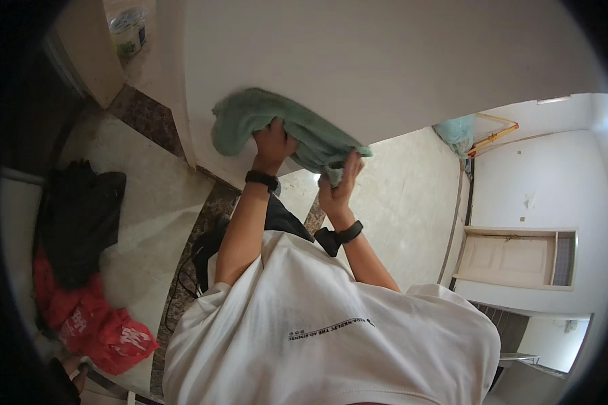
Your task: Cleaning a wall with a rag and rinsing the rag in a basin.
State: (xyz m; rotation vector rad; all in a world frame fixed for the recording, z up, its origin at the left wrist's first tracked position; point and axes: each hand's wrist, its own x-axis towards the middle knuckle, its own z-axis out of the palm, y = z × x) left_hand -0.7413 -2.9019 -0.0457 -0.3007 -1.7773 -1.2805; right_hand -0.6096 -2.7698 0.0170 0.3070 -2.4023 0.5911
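Note:
A green towel [289, 126], soft and bunched into folds, is held up in front of me, close to a white wall [334, 66]. My left hand [273, 144] grips its underside near the middle, the fingers partly hidden in the folds. At the towel's right end, my right hand [340, 185] holds a crumpled part between thumb and fingers. Whether the cloth presses on the wall or hangs just off it, I cannot tell. Both of my wrists wear black bands.
Dark cloth [88, 217] and red bags [104, 324] bearing writing lie on the floor at left. A bucket [130, 35] stands by the doorway at upper left. Behind the wall's edge are a yellow folding frame [494, 136] and a teal plastic-covered bundle [456, 134]. Someone's limb [76, 372] shows at lower left.

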